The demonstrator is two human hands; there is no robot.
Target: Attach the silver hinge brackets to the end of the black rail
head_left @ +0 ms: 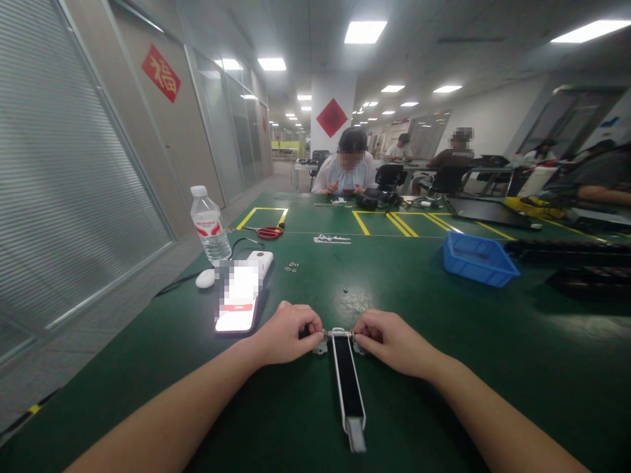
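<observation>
A long narrow black bar with a white frame (348, 381) lies on the green table (444, 368), running from its near end towards me up to a small metal fitting (338, 334) at its far end. My left hand (288, 334) pinches the left side of that fitting with closed fingers. My right hand (389, 338) pinches the right side in the same way. Both forearms rest low over the table on either side of the bar.
A lit phone (238, 302) lies left of my hands, with a white mouse (205, 278), a water bottle (210, 225) and red scissors (269, 232) behind it. Small metal parts (291, 267) lie loose. A blue bin (477, 258) stands right. People sit at the far end.
</observation>
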